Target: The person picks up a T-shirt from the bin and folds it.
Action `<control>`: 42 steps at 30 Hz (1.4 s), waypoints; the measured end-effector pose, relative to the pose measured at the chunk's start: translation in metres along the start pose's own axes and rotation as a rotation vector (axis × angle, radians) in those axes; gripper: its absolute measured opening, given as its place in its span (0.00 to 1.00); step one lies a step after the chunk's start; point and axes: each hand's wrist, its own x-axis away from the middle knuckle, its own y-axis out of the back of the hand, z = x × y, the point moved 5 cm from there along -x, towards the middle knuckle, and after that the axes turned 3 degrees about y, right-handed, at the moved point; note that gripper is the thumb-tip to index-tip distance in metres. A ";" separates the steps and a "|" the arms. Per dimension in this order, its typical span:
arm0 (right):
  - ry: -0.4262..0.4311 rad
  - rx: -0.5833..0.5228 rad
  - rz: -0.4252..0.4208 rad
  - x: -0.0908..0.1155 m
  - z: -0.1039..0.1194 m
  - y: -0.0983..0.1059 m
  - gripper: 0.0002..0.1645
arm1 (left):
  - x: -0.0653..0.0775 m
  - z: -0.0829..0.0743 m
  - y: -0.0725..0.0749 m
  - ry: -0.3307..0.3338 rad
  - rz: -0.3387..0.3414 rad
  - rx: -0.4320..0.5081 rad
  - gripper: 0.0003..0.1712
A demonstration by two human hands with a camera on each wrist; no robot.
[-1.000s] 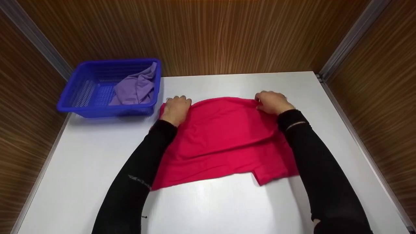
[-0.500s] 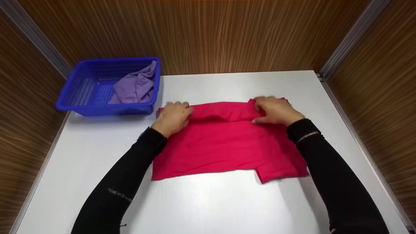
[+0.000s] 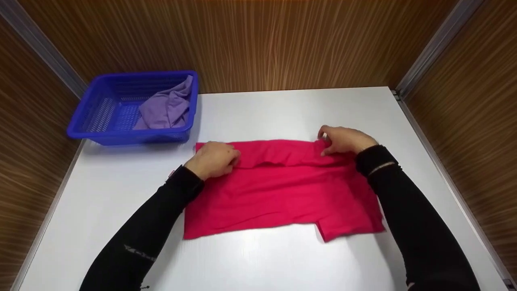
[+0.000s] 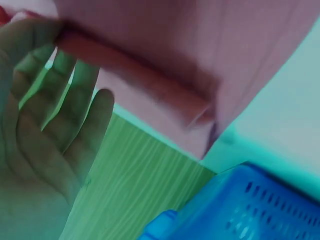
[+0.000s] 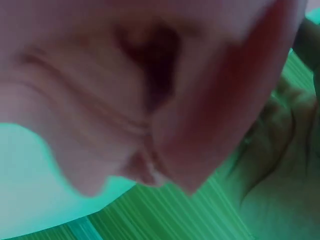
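Observation:
A red T-shirt (image 3: 262, 198), folded lengthwise, lies across the white table with a short sleeve sticking out at the near right. Its far edge is turned over toward the person in a narrow strip. My left hand (image 3: 214, 159) pinches the left end of that strip. In the left wrist view, thumb and index finger meet at the rolled cloth (image 4: 140, 80) while the other fingers extend freely. My right hand (image 3: 343, 140) grips the strip's right end, thumb on the near side and fingers over the far side. Cloth fills much of the right wrist view, hiding those fingertips.
A blue plastic basket (image 3: 129, 136) stands at the back left with a crumpled purple cloth (image 3: 167, 109) inside. Wood-grain panels (image 3: 282, 44) enclose the back and both sides. White tabletop (image 3: 258, 258) shows in front of and behind the shirt.
Both hands have drawn the shirt's far edge toward the person, turning it over into a strip. The whole shirt has then slid slightly nearer. The basket has stayed put.

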 end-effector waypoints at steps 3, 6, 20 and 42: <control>0.022 0.000 0.105 0.004 0.007 -0.002 0.26 | 0.006 -0.007 0.006 -0.039 0.054 -0.002 0.07; 0.072 0.056 0.117 0.005 0.013 0.001 0.17 | 0.009 -0.008 0.013 -0.041 0.089 0.010 0.07; 0.012 0.222 -0.246 0.003 0.021 0.080 0.14 | -0.018 0.027 0.064 0.113 -0.201 0.038 0.11; -0.089 0.124 -0.176 -0.033 0.016 0.022 0.30 | -0.027 0.025 0.014 0.328 0.070 0.066 0.30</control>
